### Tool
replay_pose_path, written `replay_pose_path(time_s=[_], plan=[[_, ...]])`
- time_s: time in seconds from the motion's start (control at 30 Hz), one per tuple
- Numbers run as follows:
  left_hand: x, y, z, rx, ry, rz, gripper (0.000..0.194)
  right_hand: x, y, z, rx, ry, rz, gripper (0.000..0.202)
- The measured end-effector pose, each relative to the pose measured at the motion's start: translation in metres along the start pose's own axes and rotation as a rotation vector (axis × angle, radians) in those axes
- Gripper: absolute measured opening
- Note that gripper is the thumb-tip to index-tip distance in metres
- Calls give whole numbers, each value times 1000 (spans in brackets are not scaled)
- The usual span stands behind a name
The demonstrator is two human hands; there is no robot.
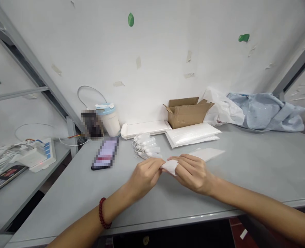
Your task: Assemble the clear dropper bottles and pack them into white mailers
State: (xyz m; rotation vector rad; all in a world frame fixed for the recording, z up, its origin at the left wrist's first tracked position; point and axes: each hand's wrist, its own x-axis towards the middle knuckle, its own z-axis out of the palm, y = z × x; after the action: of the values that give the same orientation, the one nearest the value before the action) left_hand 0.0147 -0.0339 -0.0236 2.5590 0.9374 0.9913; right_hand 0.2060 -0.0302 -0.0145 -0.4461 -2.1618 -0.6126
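Between my hands, above the grey table [157, 203], is a small piece of white, thin, soft-looking wrapping [170, 167]. My left hand [146, 173], with a red bead bracelet [102, 213] on its wrist, pinches the left end. My right hand [193, 173] has its fingers curled round the right side; whether something lies inside the wrapping is hidden. Just beyond the left hand lie several small translucent white pieces with looped cords [147, 144]. A flat white sheet or pouch [210, 153] lies behind my right hand, partly covered by it.
White bubble mailers [193, 134] and a flat white packet [144, 128] lie towards the wall. Behind them stand an open cardboard box [188, 115], a white plastic bag [222, 108] and blue cloth [268, 112]. A phone [106, 153] and lidded cup [111, 120] are at left, near a power strip [42, 156].
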Motion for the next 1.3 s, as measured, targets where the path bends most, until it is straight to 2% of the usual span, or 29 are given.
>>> replay_pose_path(time_s=[0.03,0.07,0.13,0.2,0.3,0.4,0.5,0.63,0.77,0.93,1.0,1.17,1.3], plan=[[-1,1,2,-12,-10,-26,22,2,0,-1,13,23,32,4],[-2,1,3,-19,-13,-52,21,3,2,-3,18,55,62,9],[-4,2,7,-32,-11,-103,19,7,5,-6,16,101,82,29],[-4,3,10,-63,-15,-159,23,10,8,-8,-2,80,41,39],[-3,3,12,-110,-31,-246,31,11,10,-9,-60,10,-23,29],[-2,5,12,-187,-84,-319,33,8,10,-8,-98,5,-10,20],[0,8,13,-305,-109,-387,32,6,9,-5,-113,-28,23,19],[8,7,12,-411,-84,-446,32,6,14,-4,-151,-77,60,22],[25,0,8,-402,-29,-433,32,8,23,-6,-180,-112,56,22],[58,-7,0,-468,-5,-362,29,11,32,-9,-183,-305,81,44],[73,-9,-1,-509,-5,-346,27,11,36,-9,-231,-361,125,46],[103,-12,10,-694,-8,-481,31,4,55,-6,-389,-414,257,34],[118,-12,19,-827,-65,-684,30,-6,76,-7,-482,-465,299,44]])
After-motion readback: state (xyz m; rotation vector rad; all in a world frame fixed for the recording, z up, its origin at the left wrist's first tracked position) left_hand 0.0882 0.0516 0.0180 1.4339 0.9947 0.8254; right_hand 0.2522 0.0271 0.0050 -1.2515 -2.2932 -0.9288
